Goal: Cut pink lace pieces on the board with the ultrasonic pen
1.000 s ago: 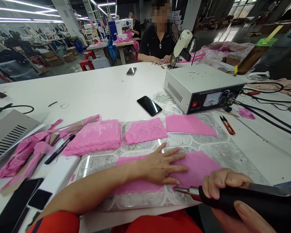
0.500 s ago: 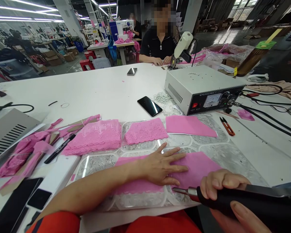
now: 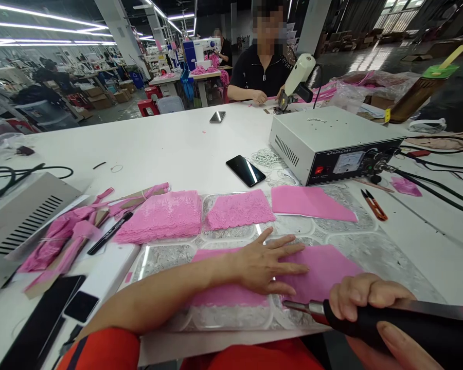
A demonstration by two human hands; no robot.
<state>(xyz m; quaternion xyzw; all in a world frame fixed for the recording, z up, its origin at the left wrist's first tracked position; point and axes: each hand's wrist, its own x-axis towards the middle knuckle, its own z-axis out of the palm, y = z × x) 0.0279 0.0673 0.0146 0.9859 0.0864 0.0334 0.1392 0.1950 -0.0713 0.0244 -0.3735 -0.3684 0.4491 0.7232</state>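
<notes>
A pink fabric piece [image 3: 327, 270] lies flat on the marbled mat [image 3: 381, 252], its lower edge lace-like on the left. My left hand [image 3: 268, 264] presses on it with fingers spread, and the forearm covers part of the cloth. At the lower right, my right hand [image 3: 370, 303] wraps round a black handheld ultrasonic tool [image 3: 409, 329] with a narrow metal tip. That tip is by the fabric's lower edge, just below my left fingers; whether it touches cannot be made out. Beyond lie a pink lace piece [image 3: 241, 209] and a plain pink panel [image 3: 312, 202].
A stack of pink lace [image 3: 165, 216] and bundled pink straps [image 3: 57, 239] lie left, near a marker [image 3: 110, 234]. A control box [image 3: 332, 144] with cables stands back right, thread snips [image 3: 374, 205] nearer. A phone [image 3: 246, 170] lies mid-table. A co-worker [image 3: 260, 77] sits opposite.
The whole scene has shifted slightly right in view as my head turned. My left hand stays flat on the fabric, and the tool tip remains by the same edge.
</notes>
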